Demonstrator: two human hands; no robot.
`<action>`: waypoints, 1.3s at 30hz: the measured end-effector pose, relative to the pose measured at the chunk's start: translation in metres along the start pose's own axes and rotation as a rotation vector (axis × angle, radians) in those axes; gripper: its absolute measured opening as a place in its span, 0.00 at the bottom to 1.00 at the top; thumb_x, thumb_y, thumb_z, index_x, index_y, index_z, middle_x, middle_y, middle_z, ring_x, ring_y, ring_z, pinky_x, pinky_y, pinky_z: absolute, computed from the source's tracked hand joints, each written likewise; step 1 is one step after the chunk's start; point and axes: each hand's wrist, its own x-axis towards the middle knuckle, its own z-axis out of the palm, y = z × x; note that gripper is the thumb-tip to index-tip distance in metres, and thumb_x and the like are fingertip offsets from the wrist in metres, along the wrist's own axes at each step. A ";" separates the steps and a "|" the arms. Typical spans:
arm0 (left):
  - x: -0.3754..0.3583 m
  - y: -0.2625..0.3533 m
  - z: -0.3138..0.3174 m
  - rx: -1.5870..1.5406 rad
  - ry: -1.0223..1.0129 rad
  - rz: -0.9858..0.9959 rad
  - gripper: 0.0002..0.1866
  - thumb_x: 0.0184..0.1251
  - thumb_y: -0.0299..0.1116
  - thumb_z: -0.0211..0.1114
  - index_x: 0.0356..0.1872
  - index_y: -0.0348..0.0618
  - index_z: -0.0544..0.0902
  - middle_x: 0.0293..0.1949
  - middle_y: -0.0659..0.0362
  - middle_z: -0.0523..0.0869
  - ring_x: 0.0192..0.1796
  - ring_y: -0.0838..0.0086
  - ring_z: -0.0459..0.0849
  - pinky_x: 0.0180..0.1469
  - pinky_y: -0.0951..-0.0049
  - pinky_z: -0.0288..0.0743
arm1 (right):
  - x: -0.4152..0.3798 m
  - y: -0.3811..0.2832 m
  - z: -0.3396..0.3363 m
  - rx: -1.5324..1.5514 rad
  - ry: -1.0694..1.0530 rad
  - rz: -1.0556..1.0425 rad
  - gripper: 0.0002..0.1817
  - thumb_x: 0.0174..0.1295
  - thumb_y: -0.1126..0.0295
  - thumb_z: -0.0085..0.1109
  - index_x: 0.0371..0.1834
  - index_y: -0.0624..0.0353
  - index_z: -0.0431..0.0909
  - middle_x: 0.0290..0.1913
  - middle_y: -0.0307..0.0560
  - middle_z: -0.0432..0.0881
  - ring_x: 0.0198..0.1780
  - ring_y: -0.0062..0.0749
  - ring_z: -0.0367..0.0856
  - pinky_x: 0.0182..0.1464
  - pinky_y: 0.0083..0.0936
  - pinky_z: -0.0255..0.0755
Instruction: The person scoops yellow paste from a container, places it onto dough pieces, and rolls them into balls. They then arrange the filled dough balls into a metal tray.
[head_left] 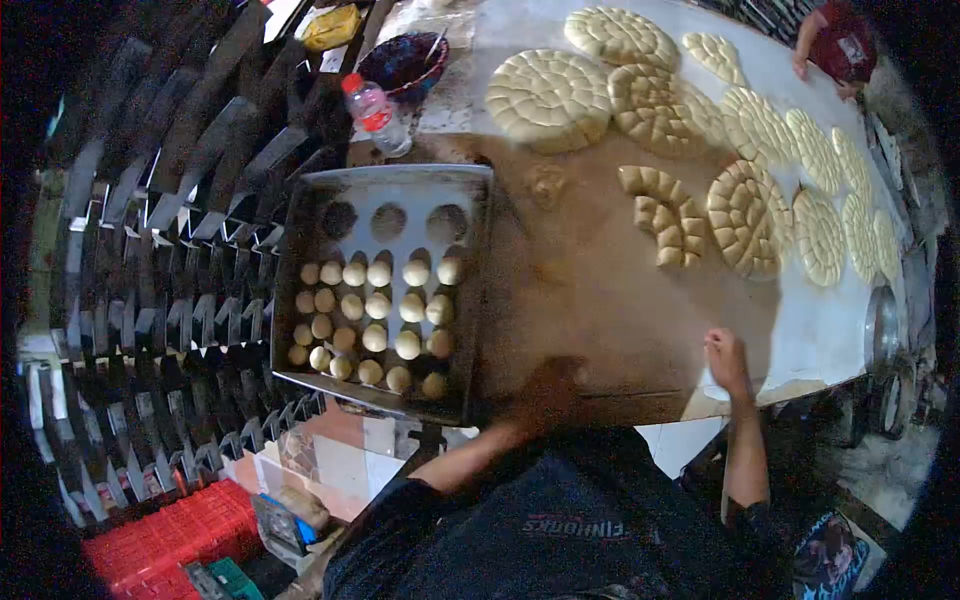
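My left hand (558,388) is low over the near edge of the table, right of the baking tray (388,178); shadow and blur hide its fingers. Farther right, my right hand (728,360) is above the table near its front edge, with fingers curled closed. Whatever it may hold is hidden. Rows of round dough balls (375,338) sit in the tray, behind them three dark round patches. Ahead of my right hand lies a curved strip of cut dough pieces (668,220), beside a scored round of dough (742,220).
More scored dough rounds (550,98) cover the back and right of the table. A bottle with a red cap (378,118) and a dark bowl (405,65) stand behind the tray. Metal racks (170,250) fill the left; red crates (170,540) sit below. Another person (842,45) is at the far right.
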 end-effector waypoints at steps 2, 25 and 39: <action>-0.008 -0.010 -0.070 -0.063 0.341 -0.052 0.21 0.68 0.42 0.56 0.56 0.41 0.73 0.58 0.44 0.74 0.59 0.51 0.73 0.64 0.54 0.64 | 0.015 -0.023 0.005 -0.055 -0.063 0.087 0.14 0.66 0.63 0.50 0.37 0.64 0.78 0.38 0.55 0.78 0.38 0.37 0.80 0.39 0.33 0.75; 0.080 0.001 -0.041 -0.186 0.227 -0.161 0.16 0.61 0.37 0.64 0.46 0.39 0.78 0.39 0.49 0.81 0.43 0.57 0.81 0.45 0.59 0.75 | 0.078 -0.128 0.102 -0.028 0.534 -0.459 0.08 0.57 0.65 0.56 0.30 0.57 0.75 0.31 0.51 0.75 0.37 0.46 0.74 0.45 0.37 0.68; 0.296 0.059 0.068 -0.070 0.874 -0.585 0.27 0.59 0.48 0.68 0.48 0.34 0.73 0.41 0.42 0.79 0.34 0.56 0.81 0.36 0.60 0.77 | 0.005 0.065 0.027 0.066 0.723 -0.296 0.09 0.49 0.66 0.60 0.26 0.58 0.74 0.27 0.50 0.75 0.36 0.51 0.74 0.44 0.43 0.66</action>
